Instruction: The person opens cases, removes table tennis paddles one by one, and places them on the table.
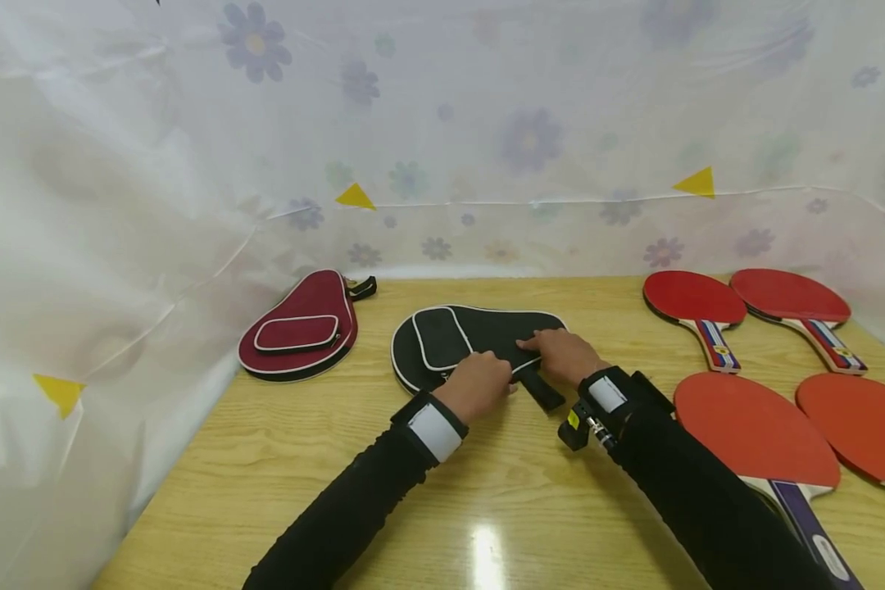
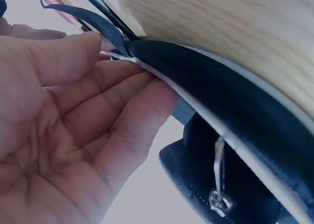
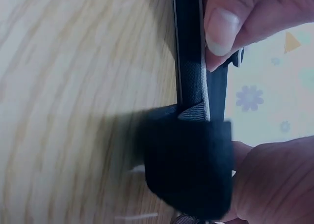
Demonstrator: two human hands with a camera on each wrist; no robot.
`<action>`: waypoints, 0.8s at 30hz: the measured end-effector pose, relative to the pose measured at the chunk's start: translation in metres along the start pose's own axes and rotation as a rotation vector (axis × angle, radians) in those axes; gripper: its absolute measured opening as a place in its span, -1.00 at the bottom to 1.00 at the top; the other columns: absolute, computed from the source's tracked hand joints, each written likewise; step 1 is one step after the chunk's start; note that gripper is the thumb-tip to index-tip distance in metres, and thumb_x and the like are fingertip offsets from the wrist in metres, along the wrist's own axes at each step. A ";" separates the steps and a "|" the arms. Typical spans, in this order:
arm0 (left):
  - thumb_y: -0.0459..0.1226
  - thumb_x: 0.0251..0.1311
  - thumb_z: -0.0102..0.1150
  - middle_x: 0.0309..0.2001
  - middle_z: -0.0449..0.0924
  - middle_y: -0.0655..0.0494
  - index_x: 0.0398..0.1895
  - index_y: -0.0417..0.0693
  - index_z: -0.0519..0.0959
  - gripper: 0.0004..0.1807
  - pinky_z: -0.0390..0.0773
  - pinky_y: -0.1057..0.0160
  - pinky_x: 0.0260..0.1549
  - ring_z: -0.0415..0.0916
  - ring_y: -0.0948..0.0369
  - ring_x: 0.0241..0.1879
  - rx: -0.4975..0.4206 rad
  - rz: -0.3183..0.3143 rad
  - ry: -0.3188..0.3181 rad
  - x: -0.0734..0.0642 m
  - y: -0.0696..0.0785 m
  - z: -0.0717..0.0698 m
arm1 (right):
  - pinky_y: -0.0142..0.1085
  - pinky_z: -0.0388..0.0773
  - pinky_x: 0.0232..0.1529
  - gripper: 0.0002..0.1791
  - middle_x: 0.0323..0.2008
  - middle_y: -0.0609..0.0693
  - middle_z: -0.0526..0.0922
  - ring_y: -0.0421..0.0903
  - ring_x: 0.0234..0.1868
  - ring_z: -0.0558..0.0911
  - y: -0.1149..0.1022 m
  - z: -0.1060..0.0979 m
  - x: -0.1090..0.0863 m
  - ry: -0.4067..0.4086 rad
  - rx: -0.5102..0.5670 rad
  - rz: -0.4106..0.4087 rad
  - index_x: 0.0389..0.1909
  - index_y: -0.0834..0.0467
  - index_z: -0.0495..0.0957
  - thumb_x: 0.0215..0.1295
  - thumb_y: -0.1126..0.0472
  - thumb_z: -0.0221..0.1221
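A black table tennis paddle case [image 1: 494,324] with white piping lies flat on the table, its pocket towards the left. My left hand [image 1: 481,383] is at its near edge. In the left wrist view the left fingers [image 2: 132,116] reach out with their tips against the piping, and a metal zip pull [image 2: 221,199] hangs from the pocket. My right hand [image 1: 566,356] lies over the narrow right end, thumb and fingertips touching the case. A black wrist strap [image 1: 542,388] sticks out between the hands. In the right wrist view this strap [image 3: 189,165] hides part of the left hand.
A dark red paddle case [image 1: 295,328] lies at the back left. On the right lie several red paddles [image 1: 695,297], two at the back and others [image 1: 755,426] nearer, beside my right forearm. A flowered white curtain [image 1: 442,123] hangs behind the wooden table [image 1: 265,492].
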State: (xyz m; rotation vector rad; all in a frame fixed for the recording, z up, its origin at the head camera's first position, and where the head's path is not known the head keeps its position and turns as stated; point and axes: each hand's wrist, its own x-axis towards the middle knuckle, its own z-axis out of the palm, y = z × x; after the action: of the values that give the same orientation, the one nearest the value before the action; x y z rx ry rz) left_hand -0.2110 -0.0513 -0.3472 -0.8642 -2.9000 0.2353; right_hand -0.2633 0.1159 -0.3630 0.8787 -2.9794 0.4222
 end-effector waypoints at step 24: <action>-0.17 0.28 0.37 0.54 0.08 -0.23 0.55 -0.11 0.23 -0.17 0.30 -0.06 0.35 0.13 -0.11 0.49 -0.504 -0.024 -0.220 -0.020 -0.084 -0.032 | 0.13 0.41 0.24 -0.52 0.29 0.45 0.43 0.39 0.33 0.39 0.000 0.002 -0.001 -0.047 0.164 -0.056 0.32 0.42 0.43 0.40 0.47 -0.05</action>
State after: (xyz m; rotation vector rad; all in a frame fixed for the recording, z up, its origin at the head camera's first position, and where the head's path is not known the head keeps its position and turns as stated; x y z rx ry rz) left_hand -0.2345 -0.1276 -0.3018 -0.9121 -3.2298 -0.4535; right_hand -0.2621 0.1157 -0.3653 0.9953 -2.9875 0.6610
